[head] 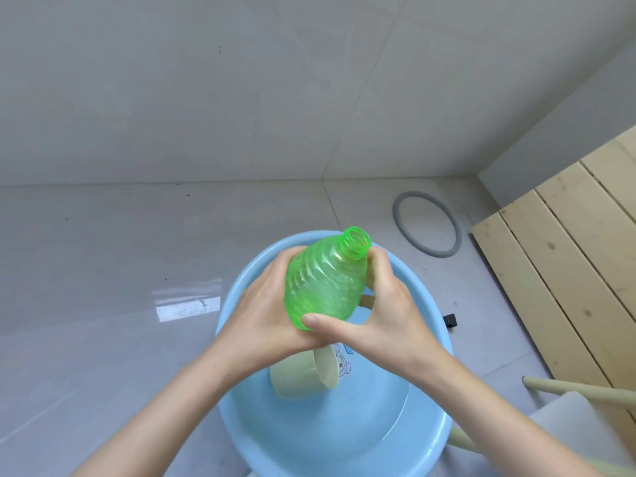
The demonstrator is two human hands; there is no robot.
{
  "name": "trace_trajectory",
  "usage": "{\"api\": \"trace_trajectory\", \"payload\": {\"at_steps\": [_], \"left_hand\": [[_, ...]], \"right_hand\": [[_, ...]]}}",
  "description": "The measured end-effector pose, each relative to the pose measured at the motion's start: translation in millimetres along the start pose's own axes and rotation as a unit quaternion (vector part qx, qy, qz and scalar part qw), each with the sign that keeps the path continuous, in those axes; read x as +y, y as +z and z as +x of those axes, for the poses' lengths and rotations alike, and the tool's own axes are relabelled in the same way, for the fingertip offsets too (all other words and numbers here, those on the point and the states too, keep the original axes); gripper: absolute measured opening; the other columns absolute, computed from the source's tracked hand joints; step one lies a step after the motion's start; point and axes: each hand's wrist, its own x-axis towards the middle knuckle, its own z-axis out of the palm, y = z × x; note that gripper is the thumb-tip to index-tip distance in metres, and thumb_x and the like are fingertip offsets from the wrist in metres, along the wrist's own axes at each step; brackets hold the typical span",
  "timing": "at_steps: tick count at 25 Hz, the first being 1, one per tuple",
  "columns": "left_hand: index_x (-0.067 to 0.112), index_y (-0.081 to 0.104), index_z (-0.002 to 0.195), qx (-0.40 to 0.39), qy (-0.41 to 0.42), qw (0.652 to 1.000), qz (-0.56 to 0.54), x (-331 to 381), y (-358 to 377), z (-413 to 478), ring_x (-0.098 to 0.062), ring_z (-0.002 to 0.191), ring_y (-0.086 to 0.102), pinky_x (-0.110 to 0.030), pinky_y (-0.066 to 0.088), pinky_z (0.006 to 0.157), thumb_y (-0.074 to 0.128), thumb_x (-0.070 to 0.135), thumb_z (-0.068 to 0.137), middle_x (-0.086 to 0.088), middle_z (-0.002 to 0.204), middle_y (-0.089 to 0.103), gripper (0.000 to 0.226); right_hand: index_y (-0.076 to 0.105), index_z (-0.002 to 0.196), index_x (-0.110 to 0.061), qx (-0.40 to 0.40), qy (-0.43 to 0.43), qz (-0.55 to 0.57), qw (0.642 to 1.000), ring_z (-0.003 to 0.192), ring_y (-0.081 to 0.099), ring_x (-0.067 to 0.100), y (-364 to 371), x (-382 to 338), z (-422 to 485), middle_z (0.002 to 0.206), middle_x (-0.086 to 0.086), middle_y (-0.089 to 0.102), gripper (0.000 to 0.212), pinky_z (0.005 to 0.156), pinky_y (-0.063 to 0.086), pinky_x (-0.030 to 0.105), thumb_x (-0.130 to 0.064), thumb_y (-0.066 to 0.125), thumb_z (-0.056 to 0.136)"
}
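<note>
I've got 2 hands wrapped round the green bottle (323,284): left hand (272,304) and right hand (375,311) gripping opposite sides, its neck tilted up-right, away over the blue basin (430,438).

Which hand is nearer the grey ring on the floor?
Right: the right hand, gripping the green plastic bottle, sits toward the grey ring; the left hand grips the bottle's other side.

A blue basin (309,438) sits on the grey tiled floor (103,270) with a beige cup (296,380) lying inside. A grey ring (396,215) lies at two o'clock and wooden slats (568,253) at three.
</note>
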Motion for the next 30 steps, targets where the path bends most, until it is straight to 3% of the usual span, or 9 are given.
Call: {"api": "trace_trajectory", "payload": {"at_steps": [3, 6, 8, 10, 14, 17, 20, 25, 30], "left_hand": [[0.048, 0.040, 0.107, 0.025, -0.003, 0.999, 0.023, -13.8, -0.4, -6.4, 0.013, 0.098, 0.054, -0.012, 0.043, 0.075, 0.079, 0.059, 0.045, 0.034, 0.107, 0.054, 0.074], [0.052, 0.032, 0.106, 0.053, 0.007, 0.995, 0.081, -30.8, 3.5, -11.9, 0.011, 0.092, 0.048, -0.002, 0.035, 0.074, 0.088, 0.048, 0.048, 0.036, 0.105, 0.051, 0.080], [0.047, 0.032, 0.110, 0.084, 0.007, 0.990, 0.111, -39.5, 7.6, -16.7, 0.010, 0.087, 0.042, -0.001, 0.033, 0.073, 0.088, 0.046, 0.050, 0.036, 0.101, 0.048, 0.082], [0.037, 0.040, 0.113, 0.119, -0.006, 0.984, 0.135, -47.2, 10.0, -20.9, 0.004, 0.086, 0.044, -0.011, 0.032, 0.066, 0.085, 0.056, 0.049, 0.030, 0.098, 0.049, 0.079], [0.018, 0.049, 0.113, 0.145, 0.012, 0.972, 0.186, -68.8, 17.1, -31.1, -0.012, 0.091, 0.049, -0.020, 0.029, 0.068, 0.066, 0.068, 0.050, 0.004, 0.098, 0.063, 0.082], [0.021, 0.048, 0.117, 0.148, -0.016, 0.971, 0.187, -84.1, 23.3, -39.7, -0.015, 0.097, 0.052, -0.021, 0.033, 0.075, 0.067, 0.067, 0.049, 0.001, 0.106, 0.064, 0.085], [0.020, 0.046, 0.120, 0.158, -0.014, 0.967, 0.197, -92.8, 29.7, -43.0, -0.018, 0.100, 0.052, -0.024, 0.036, 0.081, 0.067, 0.066, 0.051, -0.001, 0.109, 0.062, 0.086], [0.010, 0.049, 0.123, 0.171, -0.001, 0.957, 0.235, -98.9, 34.8, -40.7, -0.021, 0.101, 0.050, -0.028, 0.035, 0.086, 0.065, 0.064, 0.056, -0.007, 0.109, 0.061, 0.088], [0.005, 0.050, 0.123, 0.148, -0.004, 0.948, 0.281, -105.0, 36.2, -41.7, -0.023, 0.102, 0.049, -0.034, 0.036, 0.090, 0.062, 0.065, 0.059, -0.008, 0.109, 0.060, 0.088]], "right_hand": [[0.040, 0.123, -0.036, -0.088, -0.016, -0.075, 0.993, 0.116, 0.050, -0.007, -12.9, 14.5, 4.2, 0.120, -0.027, 0.055, 0.069, 0.093, 0.045, 0.016, -0.042, 0.082, 0.068], [0.029, 0.142, -0.039, -0.185, 0.059, -0.196, 0.961, 0.130, 0.038, -0.003, -32.7, 50.3, 14.0, 0.142, -0.024, 0.041, 0.090, 0.107, 0.035, 0.024, -0.052, 0.079, 0.068], [0.014, 0.151, -0.035, -0.242, 0.139, -0.264, 0.923, 0.138, 0.030, 0.007, -37.6, 84.4, 19.8, 0.153, -0.013, 0.030, 0.102, 0.110, 0.028, 0.025, -0.046, 0.078, 0.073], [0.004, 0.152, -0.035, -0.304, 0.167, -0.320, 0.882, 0.141, 0.027, 0.015, -28.3, 116.1, 22.6, 0.157, -0.006, 0.023, 0.099, 0.111, 0.029, 0.030, -0.029, 0.073, 0.082], [-0.005, 0.149, -0.044, -0.318, 0.066, -0.416, 0.849, 0.140, 0.026, 0.024, 13.1, 153.1, 31.1, 0.159, -0.003, 0.014, 0.095, 0.100, 0.041, 0.037, -0.001, 0.053, 0.087], [0.002, 0.150, -0.043, -0.320, -0.038, -0.486, 0.812, 0.143, 0.018, 0.025, 38.0, 158.8, 46.6, 0.160, 0.002, 0.004, 0.092, 0.107, 0.033, 0.038, -0.002, 0.056, 0.087], [0.023, 0.148, -0.035, -0.339, -0.030, -0.522, 0.782, 0.143, 0.017, 0.027, 46.9, 161.9, 54.4, 0.158, 0.006, 0.006, 0.073, 0.108, 0.031, 0.041, -0.009, 0.056, 0.088], [0.051, 0.126, -0.016, -0.317, 0.034, -0.464, 0.826, 0.129, 0.035, 0.028, 41.9, 171.3, 36.9, 0.138, 0.012, 0.035, 0.032, 0.093, 0.038, 0.037, -0.025, 0.049, 0.095], [0.061, 0.097, -0.012, -0.269, 0.159, -0.268, 0.911, 0.106, 0.052, 0.023, 4.1, 171.9, 4.6, 0.110, 0.008, 0.053, 0.029, 0.084, 0.042, 0.026, -0.040, 0.062, 0.089]]}}
